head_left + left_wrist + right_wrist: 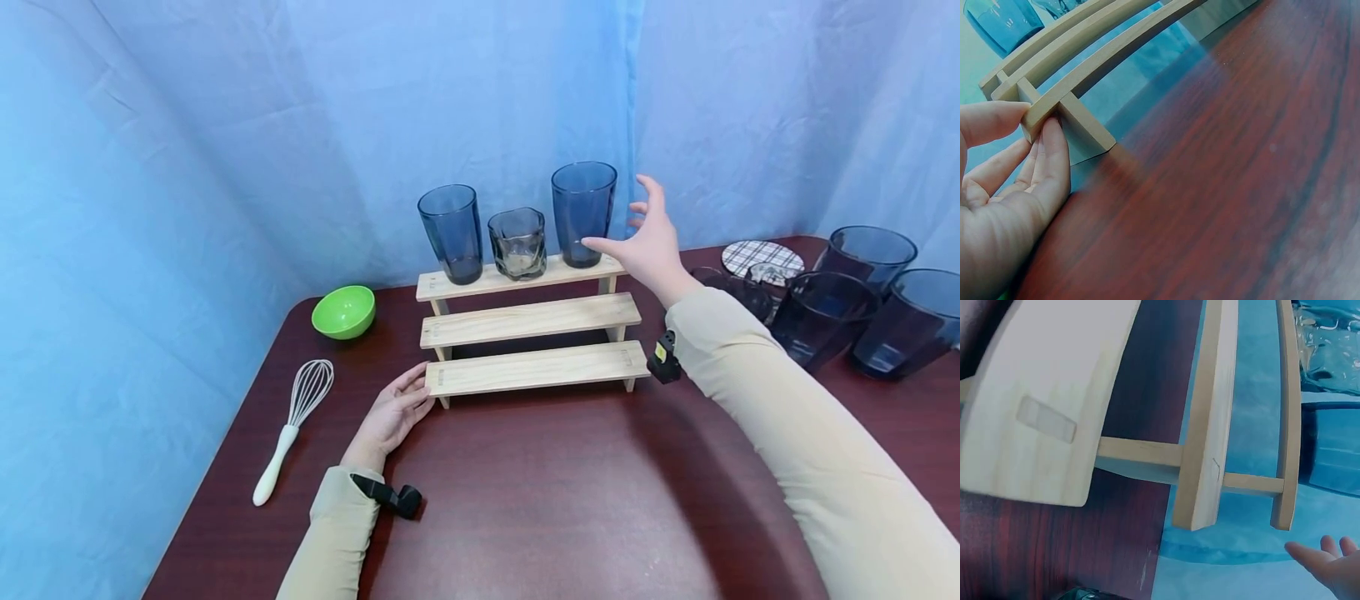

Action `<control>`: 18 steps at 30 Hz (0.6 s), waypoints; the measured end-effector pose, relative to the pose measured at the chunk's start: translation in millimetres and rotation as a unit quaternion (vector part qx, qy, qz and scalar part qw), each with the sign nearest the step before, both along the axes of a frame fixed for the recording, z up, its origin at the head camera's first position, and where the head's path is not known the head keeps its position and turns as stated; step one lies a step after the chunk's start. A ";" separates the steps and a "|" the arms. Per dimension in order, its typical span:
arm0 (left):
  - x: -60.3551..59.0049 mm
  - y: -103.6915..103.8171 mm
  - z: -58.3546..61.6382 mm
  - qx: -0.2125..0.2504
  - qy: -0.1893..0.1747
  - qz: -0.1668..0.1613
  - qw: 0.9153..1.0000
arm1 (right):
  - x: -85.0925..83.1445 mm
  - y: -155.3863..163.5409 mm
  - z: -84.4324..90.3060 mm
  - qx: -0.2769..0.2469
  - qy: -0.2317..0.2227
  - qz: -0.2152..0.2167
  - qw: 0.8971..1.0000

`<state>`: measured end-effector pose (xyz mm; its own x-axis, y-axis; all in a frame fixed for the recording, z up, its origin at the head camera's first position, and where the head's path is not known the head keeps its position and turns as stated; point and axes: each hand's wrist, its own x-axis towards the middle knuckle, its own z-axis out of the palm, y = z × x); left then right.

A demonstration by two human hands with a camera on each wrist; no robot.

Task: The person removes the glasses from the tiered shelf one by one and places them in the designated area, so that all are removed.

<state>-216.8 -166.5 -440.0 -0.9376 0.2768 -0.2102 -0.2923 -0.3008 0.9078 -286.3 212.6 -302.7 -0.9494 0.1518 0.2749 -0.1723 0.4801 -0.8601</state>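
Observation:
A three-step wooden rack [528, 321] stands on the dark red table [525, 492]. Its top step carries a tall blue glass [452, 233] at the left, a short clear glass [517, 243] in the middle and another tall blue glass [582, 213] at the right. My right hand [647, 235] is open beside the right glass, thumb tip at its lower side, fingers spread and off the glass. My left hand [395, 411] lies flat on the table, straight fingers [1052, 159] pressing the left end of the bottom step [1044, 112].
A green bowl [343, 312] and a white-handled whisk [294, 423] lie left of the rack. Several dark blue glasses [870, 296] and a plaid coaster [762, 258] crowd the right rear of the table. Blue cloth hangs behind and at the left.

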 end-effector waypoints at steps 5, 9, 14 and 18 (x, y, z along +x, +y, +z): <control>0.2 0.5 0.6 0.001 0.002 -0.004 1.000 | -5.4 -4.3 1.8 0.008 -0.002 -0.001 1.000; 0.2 0.5 0.9 0.004 0.002 -0.003 1.000 | -7.5 -9.1 4.2 0.006 0.009 0.001 1.000; -0.5 0.5 0.5 0.004 0.003 -0.003 1.000 | -9.7 -14.0 5.9 0.015 0.019 0.004 1.000; -0.7 0.5 0.5 0.003 0.002 -0.003 1.000 | -11.1 -16.1 6.5 0.016 0.021 0.006 1.000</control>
<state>-217.5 -166.1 -439.5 -0.9366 0.2844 -0.2046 -0.2907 -0.3045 0.9071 -297.4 196.5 -296.2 -0.9384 0.1307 0.3197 -0.2143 0.5058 -0.8356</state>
